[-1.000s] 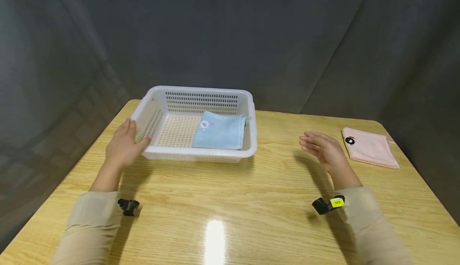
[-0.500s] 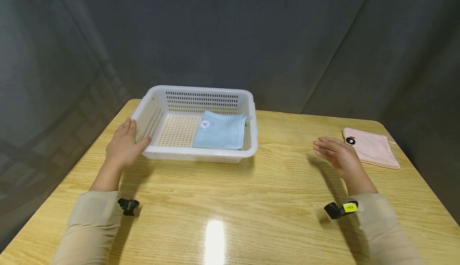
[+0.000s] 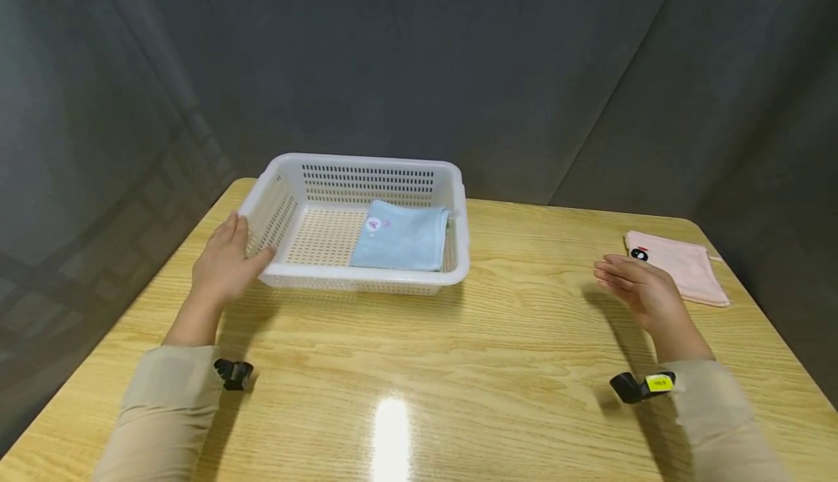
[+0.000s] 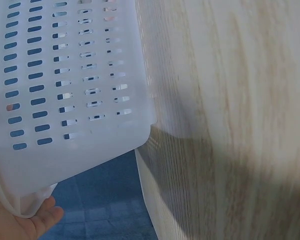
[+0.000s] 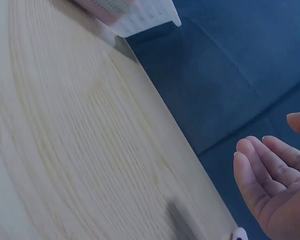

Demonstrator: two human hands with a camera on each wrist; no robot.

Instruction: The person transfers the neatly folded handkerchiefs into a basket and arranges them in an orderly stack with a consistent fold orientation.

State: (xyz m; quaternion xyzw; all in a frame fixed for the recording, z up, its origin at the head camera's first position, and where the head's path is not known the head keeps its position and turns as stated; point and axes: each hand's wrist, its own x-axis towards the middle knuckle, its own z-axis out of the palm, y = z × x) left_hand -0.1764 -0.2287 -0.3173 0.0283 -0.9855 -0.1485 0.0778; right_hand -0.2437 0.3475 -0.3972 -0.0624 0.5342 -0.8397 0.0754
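Note:
A white perforated plastic basket (image 3: 366, 276) stands toward the back left of the table, with a folded light blue cloth (image 3: 402, 238) inside on its right. My left hand (image 3: 225, 260) grips the basket's front left corner, thumb at the front rim and fingers along the left side. In the left wrist view, fingertips show past the rim's corner. Over the right part of the table is my right hand (image 3: 641, 289), palm turned inward, fingers together and slightly bent, holding nothing. Just behind it lies a folded pink cloth (image 3: 684, 271), partly covered by the hand.
The wooden table (image 3: 393, 351) has its back and side edges against dark grey fabric (image 3: 393, 53). Black wrist cameras (image 3: 631, 387) hang below both sleeves. In the right wrist view, part of the basket (image 5: 150, 17) appears at the top.
My right hand has moved to the right and slightly nearer, toward the pink cloth. The left hand, the basket and both cloths have stayed in place.

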